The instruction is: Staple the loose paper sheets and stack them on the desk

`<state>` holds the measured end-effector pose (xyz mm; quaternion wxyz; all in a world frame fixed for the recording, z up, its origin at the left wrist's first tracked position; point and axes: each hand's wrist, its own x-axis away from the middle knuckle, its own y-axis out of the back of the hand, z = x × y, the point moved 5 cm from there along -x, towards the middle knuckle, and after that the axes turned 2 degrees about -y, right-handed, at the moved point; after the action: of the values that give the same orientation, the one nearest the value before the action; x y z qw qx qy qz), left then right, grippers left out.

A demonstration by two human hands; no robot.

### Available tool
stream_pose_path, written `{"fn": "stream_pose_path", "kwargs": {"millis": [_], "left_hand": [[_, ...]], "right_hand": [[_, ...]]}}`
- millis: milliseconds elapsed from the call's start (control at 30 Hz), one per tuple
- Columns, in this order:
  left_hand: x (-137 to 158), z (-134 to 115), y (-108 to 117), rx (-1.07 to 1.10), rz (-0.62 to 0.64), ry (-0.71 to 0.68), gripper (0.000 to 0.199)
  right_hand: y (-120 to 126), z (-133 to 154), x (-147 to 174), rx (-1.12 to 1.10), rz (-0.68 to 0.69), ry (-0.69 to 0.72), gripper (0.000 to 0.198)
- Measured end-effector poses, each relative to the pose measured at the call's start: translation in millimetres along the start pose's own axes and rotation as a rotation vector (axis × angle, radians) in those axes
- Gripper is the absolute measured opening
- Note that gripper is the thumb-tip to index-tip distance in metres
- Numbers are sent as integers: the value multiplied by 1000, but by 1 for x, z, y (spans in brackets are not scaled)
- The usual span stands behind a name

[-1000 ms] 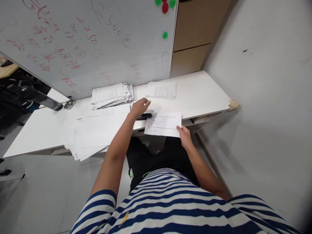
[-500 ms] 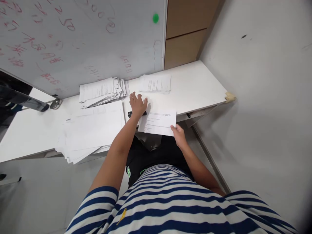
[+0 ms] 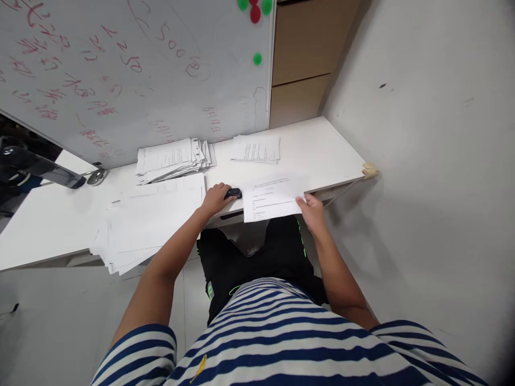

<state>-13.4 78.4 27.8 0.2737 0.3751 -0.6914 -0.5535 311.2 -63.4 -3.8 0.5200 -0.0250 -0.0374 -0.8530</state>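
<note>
My left hand (image 3: 216, 199) is closed over the left end of a small black stapler (image 3: 235, 193) near the desk's front edge. Only the stapler's right end shows past my fingers. Between thumb and fingers, my right hand (image 3: 313, 212) pinches the right edge of a printed sheet of paper (image 3: 270, 206). That sheet lies partly over the desk and juts past its front edge, with its left edge close to the stapler. Whether it is one sheet or several together, I cannot tell.
Large loose sheets (image 3: 156, 217) lie to the left, some overhanging the front edge. Behind them sits a thick paper stack (image 3: 167, 156), and a smaller stack (image 3: 256, 148) is at the back. A whiteboard (image 3: 209, 48) borders the white desk (image 3: 314, 150); a wall (image 3: 434, 161) rises at right.
My left hand has come down and left, from open above the stapler to closed on it. My right hand has shifted the paper slightly right. The view has tilted up a little.
</note>
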Motion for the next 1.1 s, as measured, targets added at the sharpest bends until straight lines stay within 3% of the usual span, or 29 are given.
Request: {"fn": "stream_pose_path", "kwargs": {"millis": [67,200,433,567,700,967,1033,1100], "left_hand": [[-5,0,-1,-16,-9,39,31],[-8,-2,-3,-37,-33,94,30],[-2,-3,-9,-22,-77,107,34],[3,-5,-12,10,-160,159,34],[4,-5,-15,69,-210,139,40],[2,-7,-19,-41,-189,141,44],[2,-8,-19,-68,-184,139,42],[2,-8,-19,-93,-186,133,42]], "right_hand": [[16,6,-1,-6,-77,44,35],[26,-2,9,-101,-128,-29,35],[18,-14,23,-233,-148,-88,32],[-8,-5,12,-262,-110,-114,37],[-77,25,-12,-242,44,-104,35],[-307,90,-84,-202,384,-79,31],[-353,95,-97,-133,461,-120,31],[-385,95,-106,-7,554,-107,37]]}}
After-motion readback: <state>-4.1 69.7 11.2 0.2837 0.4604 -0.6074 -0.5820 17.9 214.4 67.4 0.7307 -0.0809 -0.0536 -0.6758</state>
